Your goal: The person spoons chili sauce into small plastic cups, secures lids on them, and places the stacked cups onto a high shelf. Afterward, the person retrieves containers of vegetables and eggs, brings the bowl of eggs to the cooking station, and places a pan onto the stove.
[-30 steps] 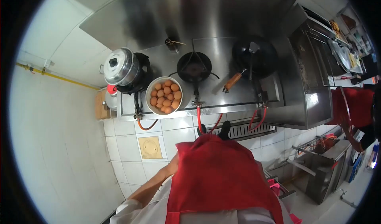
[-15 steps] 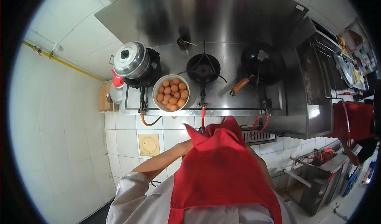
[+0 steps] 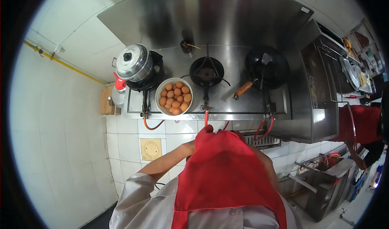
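Observation:
The red apron (image 3: pixel 227 172) bulges outward at its upper edge, and both of my forearms run in behind it. Its cloth covers my left hand and my right hand, so their fingers and anything in them are hidden. Beyond the apron, a white bowl (image 3: pixel 157 103) of brown eggs (image 3: pixel 177 92) rests at the front of the steel stove (image 3: pixel 239 114). Right of the bowl is a small black burner (image 3: pixel 207 72). A black wok (image 3: pixel 275 68) holds a ladle with a wooden handle (image 3: pixel 243 90) near its left side.
A lidded steel pot (image 3: pixel 133 62) sits on the left burner. Behind the stove's middle is a dark cup (image 3: pixel 187 47) with sticks. Red hoses (image 3: pixel 206 118) hang at the front edge. A co-worker in red (image 3: pixel 362 123) is at the far right.
The view has shifted, so the stove appears farther right than a second ago. The apron's upper edge has been lifted and bunched, and my left forearm has moved up and inward.

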Tool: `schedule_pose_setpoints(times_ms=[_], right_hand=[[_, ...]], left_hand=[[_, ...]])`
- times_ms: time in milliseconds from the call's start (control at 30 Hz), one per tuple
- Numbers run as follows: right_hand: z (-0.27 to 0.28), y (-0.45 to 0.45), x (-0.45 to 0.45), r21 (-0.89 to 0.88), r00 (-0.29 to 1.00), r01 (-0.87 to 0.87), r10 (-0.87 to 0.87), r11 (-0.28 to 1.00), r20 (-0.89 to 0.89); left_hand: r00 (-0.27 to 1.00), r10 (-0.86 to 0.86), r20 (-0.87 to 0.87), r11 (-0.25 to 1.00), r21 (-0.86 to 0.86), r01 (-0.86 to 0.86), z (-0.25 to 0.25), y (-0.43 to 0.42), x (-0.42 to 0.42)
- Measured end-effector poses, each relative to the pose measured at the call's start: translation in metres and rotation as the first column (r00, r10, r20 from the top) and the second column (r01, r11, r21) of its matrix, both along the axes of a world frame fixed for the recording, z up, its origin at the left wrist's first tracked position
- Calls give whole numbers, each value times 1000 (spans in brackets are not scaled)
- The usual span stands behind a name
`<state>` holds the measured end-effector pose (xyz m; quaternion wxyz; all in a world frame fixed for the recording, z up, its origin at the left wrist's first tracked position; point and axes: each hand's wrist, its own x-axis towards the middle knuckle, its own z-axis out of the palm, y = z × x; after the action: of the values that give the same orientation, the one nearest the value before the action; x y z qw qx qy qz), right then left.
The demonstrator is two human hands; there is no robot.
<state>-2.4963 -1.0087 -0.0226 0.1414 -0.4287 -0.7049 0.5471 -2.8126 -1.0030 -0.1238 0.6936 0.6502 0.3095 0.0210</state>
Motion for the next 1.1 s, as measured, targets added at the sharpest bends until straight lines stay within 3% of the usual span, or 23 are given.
schedule_pose_setpoints(times_ms=[200, 300, 400, 467, 500, 600, 700, 767, 900, 933, 1000, 1100], right_hand=[[-30, 2, 56, -34, 947, -255, 257, 966, 191], [-9, 0, 48, 247, 916, -327, 241, 912, 321], [-16, -8, 46, 348, 965, -243, 188, 905, 183], [-32, -22, 47, -9, 992, -28, 29, 1000, 120], [-39, -28, 47, -191, 993, 79, -59, 978, 105], [-21, -33, 30, -86, 970, 227, -217, 970, 111], [-1, -29, 41, 20, 915, 196, -190, 980, 357], [-28, -41, 78, 221, 865, 182, -263, 958, 427], [-20, -53, 115, 35, 777, 298, -263, 954, 572], [-32, -59, 126, -18, 847, 252, -211, 968, 488], [8, -55, 93, 309, 810, -18, -167, 951, 562], [42, -37, 62, 509, 751, -264, -157, 819, 641]], left_hand=[[1000, 9, 1, 998, -54, -9, -3, -7, -40], [1000, 17, 10, 998, -57, -16, 0, -12, -41], [1000, 15, 18, 997, -75, -14, -1, -18, -43], [1000, 10, 16, 996, -88, -8, 1, -20, -46], [1000, 1, 13, 996, -91, 0, 1, -18, -46], [1000, -21, 15, 995, -96, 22, -1, -12, -42], [999, -46, 14, 994, -99, 48, -3, -7, -41], [998, -59, 11, 993, -101, 59, -4, -4, -45], [997, -77, 11, 992, -104, 78, -3, 0, -48], [997, -81, 12, 991, -104, 82, -3, 2, -46], [997, -82, 8, 992, -92, 83, -2, 6, -39], [996, -93, 2, 993, -75, 93, -4, 13, -29]])
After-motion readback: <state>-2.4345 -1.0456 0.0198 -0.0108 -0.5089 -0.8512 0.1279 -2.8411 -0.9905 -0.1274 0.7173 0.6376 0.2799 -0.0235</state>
